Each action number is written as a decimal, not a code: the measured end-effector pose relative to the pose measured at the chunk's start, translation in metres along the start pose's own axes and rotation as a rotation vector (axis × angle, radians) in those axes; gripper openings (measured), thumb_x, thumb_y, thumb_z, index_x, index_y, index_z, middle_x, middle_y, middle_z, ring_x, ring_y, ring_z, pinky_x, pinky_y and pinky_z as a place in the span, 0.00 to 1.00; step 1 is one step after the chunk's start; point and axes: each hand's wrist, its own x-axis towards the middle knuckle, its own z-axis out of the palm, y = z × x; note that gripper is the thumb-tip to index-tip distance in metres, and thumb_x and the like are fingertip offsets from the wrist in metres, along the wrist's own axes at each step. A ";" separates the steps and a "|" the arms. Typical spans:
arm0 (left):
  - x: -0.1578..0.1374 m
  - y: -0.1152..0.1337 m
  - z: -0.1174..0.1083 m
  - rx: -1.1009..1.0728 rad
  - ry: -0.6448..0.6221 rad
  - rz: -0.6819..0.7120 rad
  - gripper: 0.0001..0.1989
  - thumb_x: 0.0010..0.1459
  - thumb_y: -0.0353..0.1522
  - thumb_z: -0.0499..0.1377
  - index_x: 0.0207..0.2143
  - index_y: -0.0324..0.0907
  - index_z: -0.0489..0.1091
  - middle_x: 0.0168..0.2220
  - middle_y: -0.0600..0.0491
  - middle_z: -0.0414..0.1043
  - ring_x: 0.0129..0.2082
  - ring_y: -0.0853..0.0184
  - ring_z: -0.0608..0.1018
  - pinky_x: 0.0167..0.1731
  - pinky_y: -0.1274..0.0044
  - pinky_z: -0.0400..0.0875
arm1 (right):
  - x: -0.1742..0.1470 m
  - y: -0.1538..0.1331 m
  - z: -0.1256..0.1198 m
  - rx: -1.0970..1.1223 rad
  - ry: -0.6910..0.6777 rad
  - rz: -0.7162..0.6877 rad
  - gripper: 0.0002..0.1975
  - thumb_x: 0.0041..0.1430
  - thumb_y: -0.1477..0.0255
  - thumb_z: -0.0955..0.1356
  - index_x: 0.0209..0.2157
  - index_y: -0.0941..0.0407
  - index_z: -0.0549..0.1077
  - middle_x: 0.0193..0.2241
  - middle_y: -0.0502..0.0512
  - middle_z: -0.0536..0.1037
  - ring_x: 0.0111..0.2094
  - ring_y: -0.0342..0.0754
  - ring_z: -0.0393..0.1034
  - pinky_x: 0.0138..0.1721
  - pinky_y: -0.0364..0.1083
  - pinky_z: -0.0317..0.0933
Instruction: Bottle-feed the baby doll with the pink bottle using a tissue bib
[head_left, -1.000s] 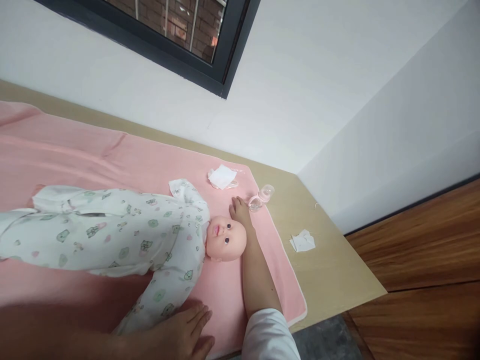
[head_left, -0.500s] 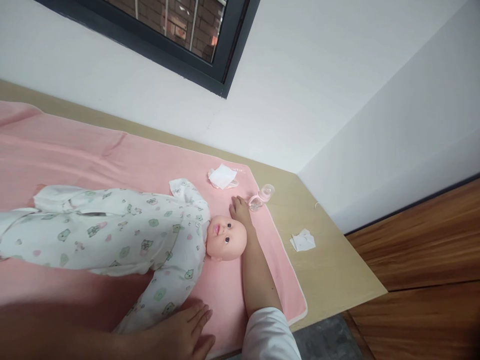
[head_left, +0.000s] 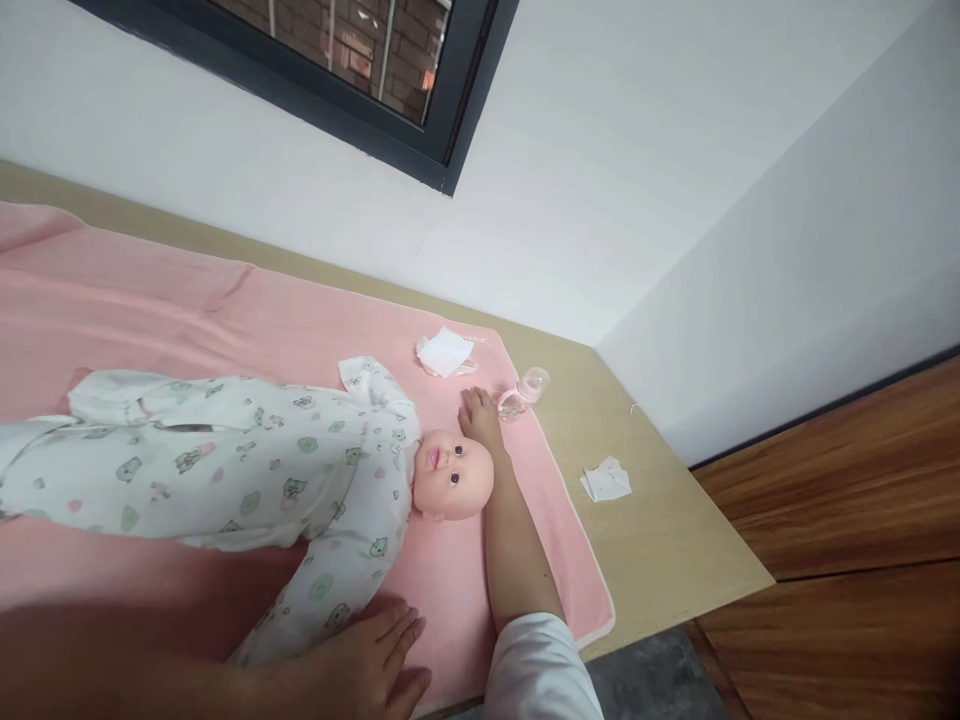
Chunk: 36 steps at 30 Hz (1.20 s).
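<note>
A baby doll (head_left: 457, 475) lies on its back on the pink blanket (head_left: 187, 300), dressed in a white romper (head_left: 225, 465) printed with green and pink figures. Its head points right. My right arm passes along the top of the head. Beyond the head, my right hand (head_left: 480, 412) rests flat on the blanket, open and holding nothing. Right beside its fingers lies a clear baby bottle (head_left: 520, 394) with a pink collar. My left hand (head_left: 367, 655) is open near the blanket's front edge, next to the doll's sleeve, fingers stretched out.
A white tissue (head_left: 446, 350) sits on a clear wrapper on the blanket. Another crumpled tissue (head_left: 606, 482) lies on the wooden tabletop (head_left: 667, 540). White walls, a dark-framed window (head_left: 442, 150) and wooden panels (head_left: 840, 500) surround the table.
</note>
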 end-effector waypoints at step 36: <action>0.001 -0.070 -0.066 0.045 0.092 -0.002 0.15 0.67 0.33 0.54 0.53 0.46 0.72 0.53 0.51 0.76 0.52 0.62 0.76 0.57 0.69 0.65 | 0.001 -0.006 -0.091 0.741 0.705 0.267 0.39 0.51 0.61 0.71 0.62 0.59 0.58 0.61 0.67 0.66 0.59 0.53 0.66 0.61 0.54 0.60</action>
